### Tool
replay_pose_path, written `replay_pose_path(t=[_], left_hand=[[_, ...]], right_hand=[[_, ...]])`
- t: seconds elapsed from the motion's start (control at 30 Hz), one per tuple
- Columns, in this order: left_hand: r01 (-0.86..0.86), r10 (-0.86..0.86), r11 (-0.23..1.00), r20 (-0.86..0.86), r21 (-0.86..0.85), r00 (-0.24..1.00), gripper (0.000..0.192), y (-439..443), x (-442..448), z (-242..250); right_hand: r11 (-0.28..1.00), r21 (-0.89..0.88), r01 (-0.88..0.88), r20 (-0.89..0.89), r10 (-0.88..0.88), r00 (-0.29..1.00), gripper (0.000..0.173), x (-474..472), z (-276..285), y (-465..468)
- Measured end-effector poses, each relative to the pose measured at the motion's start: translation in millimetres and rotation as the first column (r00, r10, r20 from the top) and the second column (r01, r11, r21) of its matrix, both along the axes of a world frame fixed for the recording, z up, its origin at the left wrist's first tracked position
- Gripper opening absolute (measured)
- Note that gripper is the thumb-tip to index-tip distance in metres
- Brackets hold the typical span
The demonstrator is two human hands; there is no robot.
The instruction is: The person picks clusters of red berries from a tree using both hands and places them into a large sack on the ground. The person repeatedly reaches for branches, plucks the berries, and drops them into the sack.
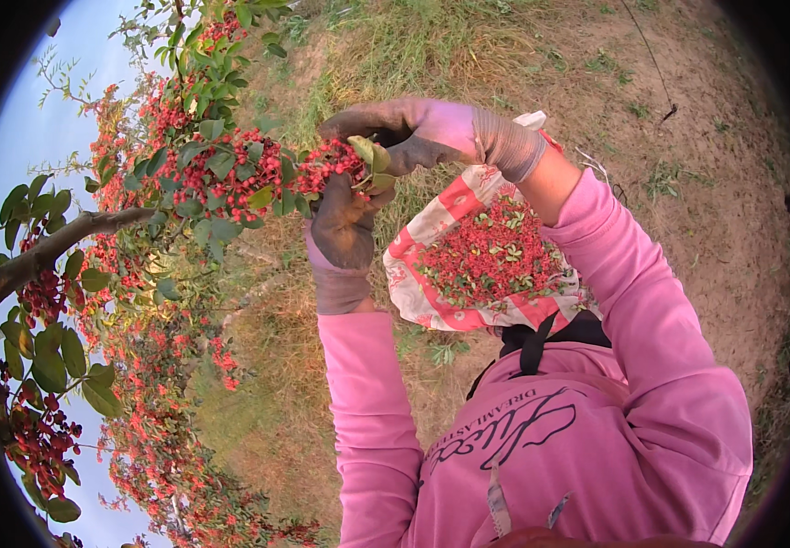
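Note:
A cluster of red berries [332,164], which look like Sichuan peppercorns, sits between my hands at a leafy branch tip. My left hand [345,222], in a dirty pink and grey work glove, grips the cluster from below. From above, my right hand [415,133] in a matching glove curls around its far end, with the fingertips partly hidden behind the berries. Green leaves [373,156] stick out beside the right thumb. Below the right wrist hangs a red and white patterned cloth bag [429,219], its mouth spread wide, holding a heap of picked berries [494,253] mixed with leaves.
More berry bunches [230,168] hang along the branch just left of my hands. A thick bare limb [59,240] enters from the left. Other laden trees [155,411] stand beyond. Dry grass [429,48] and bare soil [696,185] cover the ground. A black strap [535,346] crosses my waist.

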State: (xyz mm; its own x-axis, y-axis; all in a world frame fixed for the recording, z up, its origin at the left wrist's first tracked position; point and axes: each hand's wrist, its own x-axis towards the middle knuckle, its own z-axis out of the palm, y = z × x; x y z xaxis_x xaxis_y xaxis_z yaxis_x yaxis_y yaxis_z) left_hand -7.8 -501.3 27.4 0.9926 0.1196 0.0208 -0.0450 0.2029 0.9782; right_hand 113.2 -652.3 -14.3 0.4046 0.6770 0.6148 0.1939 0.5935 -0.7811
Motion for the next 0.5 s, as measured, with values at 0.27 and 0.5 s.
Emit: replay_pose_path(t=[0.27,0.5], left_hand=[[-0.173,0.17,0.966,0.034,0.194,0.985,0.037,-2,0,-6],[-0.25,0.23,0.936,0.108,0.248,0.967,0.055,-8,3,-4]], right_hand=[[0.917,0.01,0.398,0.307,-0.381,0.872,0.056,-8,1,19],[0.963,0.097,0.25,-0.183,-0.229,0.956,0.048,-25,6,15]])
